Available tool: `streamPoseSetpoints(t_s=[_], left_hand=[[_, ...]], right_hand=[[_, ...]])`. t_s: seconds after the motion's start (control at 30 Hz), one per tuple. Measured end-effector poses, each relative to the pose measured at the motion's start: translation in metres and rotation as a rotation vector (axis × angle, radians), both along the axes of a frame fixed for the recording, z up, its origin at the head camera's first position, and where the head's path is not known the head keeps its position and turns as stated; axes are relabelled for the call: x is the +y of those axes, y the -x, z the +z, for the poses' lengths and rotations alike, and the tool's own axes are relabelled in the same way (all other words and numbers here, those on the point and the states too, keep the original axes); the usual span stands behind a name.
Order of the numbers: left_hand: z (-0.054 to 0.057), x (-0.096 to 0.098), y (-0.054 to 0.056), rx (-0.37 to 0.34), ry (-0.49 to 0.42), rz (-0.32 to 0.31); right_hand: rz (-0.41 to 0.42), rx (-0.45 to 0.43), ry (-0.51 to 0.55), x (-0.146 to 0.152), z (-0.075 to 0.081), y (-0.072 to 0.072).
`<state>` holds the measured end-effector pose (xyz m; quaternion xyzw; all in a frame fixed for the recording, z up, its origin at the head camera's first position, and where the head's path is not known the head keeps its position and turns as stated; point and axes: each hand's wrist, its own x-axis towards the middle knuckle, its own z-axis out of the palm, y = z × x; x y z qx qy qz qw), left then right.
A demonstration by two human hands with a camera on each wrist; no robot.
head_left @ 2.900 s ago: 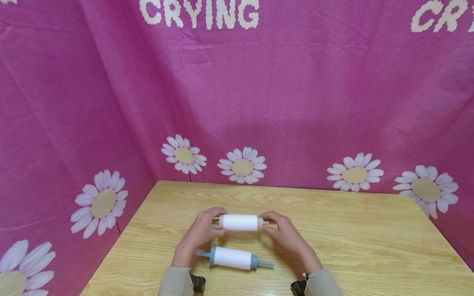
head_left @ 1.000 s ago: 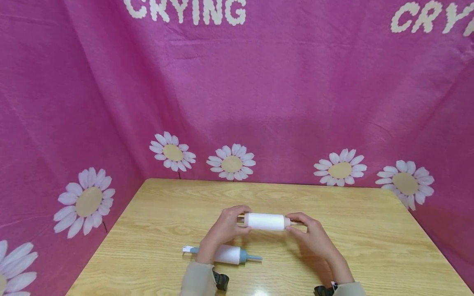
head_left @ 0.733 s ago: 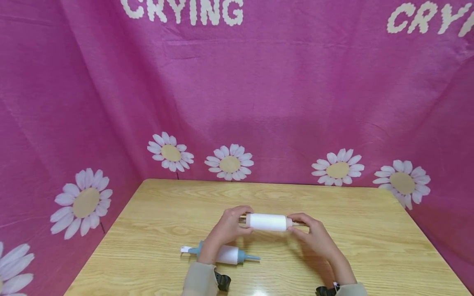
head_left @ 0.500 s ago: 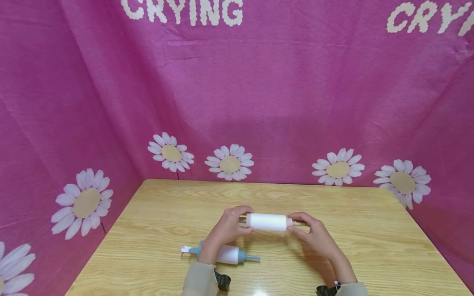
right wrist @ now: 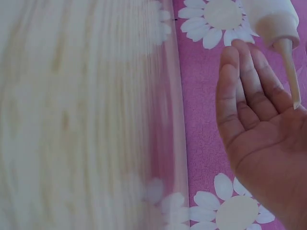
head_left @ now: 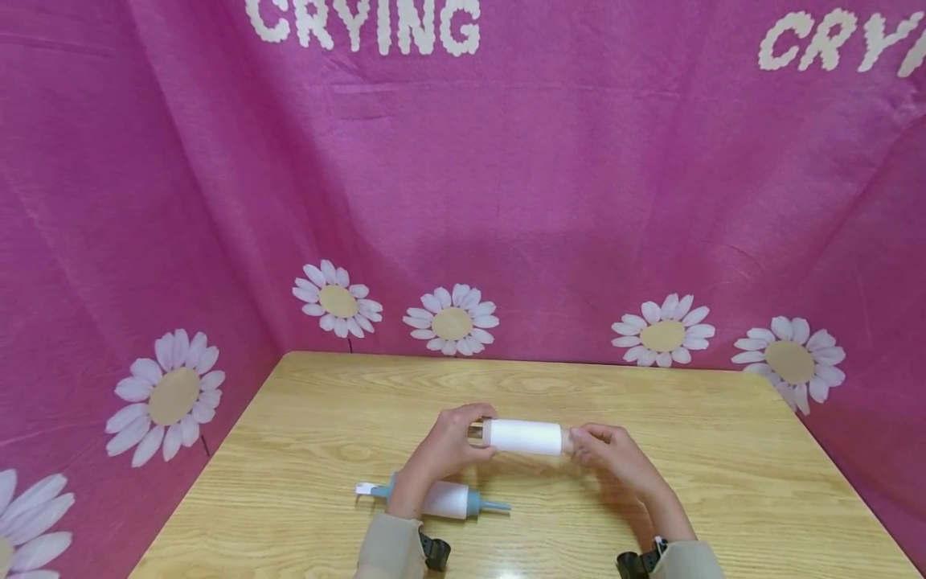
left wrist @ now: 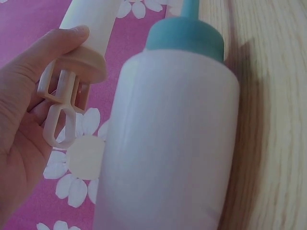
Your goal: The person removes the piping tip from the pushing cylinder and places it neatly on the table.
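A white cylindrical bottle with beige ends [head_left: 525, 437] is held level above the table by both hands. My left hand [head_left: 448, 441] grips its left end. In the left wrist view, the beige collar [left wrist: 79, 67] and looped handle [left wrist: 62, 122] stick out between thumb and fingers. My right hand [head_left: 617, 457] pinches its right end, around the beige collar and nozzle. The right wrist view shows the nozzle [right wrist: 290, 79] beside the palm; the thumb is out of that view. A second white bottle with teal ends [head_left: 447, 499] lies under my left forearm, partly hidden by it.
The wooden table [head_left: 362, 402] reaches back to a pink cloth [head_left: 542, 201] printed with daisies and white lettering. The cloth also hangs along the left side. Black wrist cameras sit below both hands, the left wrist camera [head_left: 436, 552] near the teal-ended bottle.
Both hands and the beige-ended bottle moved right relative to the teal-ended bottle. Most recently the right hand's fingers shifted and closed around the nozzle end; the left hand stayed nearly still.
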<state>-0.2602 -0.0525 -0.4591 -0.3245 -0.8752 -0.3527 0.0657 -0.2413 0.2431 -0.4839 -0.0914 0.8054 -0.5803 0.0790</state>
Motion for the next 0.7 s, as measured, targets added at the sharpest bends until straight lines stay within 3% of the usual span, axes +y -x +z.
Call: streamPoseSetpoints(t_s=[0.17, 0.43, 0.7], left_hand=[[0.0006, 0.0012, -0.0006, -0.008, 0.009, 0.009], [0.0003, 0.0014, -0.0001, 0.045, 0.005, 0.000], [0.0030, -0.0027, 0.0019, 0.000, 0.003, 0.000]], right_hand=[[0.050, 0.004, -0.028, 0.0007, -0.0026, 0.0026], [0.020, -0.007, 0.028, -0.0040, -0.0056, 0.0028], [-0.020, 0.060, 0.033, -0.0087, -0.0073, 0.0020]])
